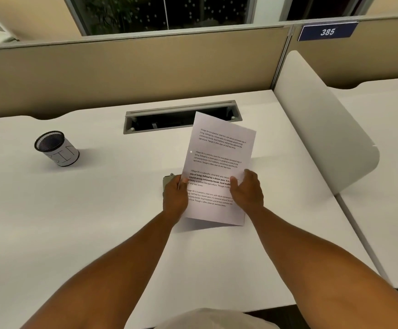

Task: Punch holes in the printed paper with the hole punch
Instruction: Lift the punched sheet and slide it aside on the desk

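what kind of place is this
Most likely an open-plan office or study hall: a white desk walled by beige partitions, a numbered plate reading 385, and a cable tray sunk into the desk. A mesh pen cup fits too.

Both forearms extend forward and converge, with the left hand point(176, 194) pinching the sheet's left edge and the right hand point(247, 189) gripping its right edge, thumbs on top.

There is one printed paper point(218, 162) with one little hole point(191, 151) in it, and four blocks of words. One hole punch point(168, 181) peeks out. Two hands hold on: the left hand point(175, 195) and the right hand point(247, 189). One mesh cup point(56, 148) stands on the tabletop point(74, 222).
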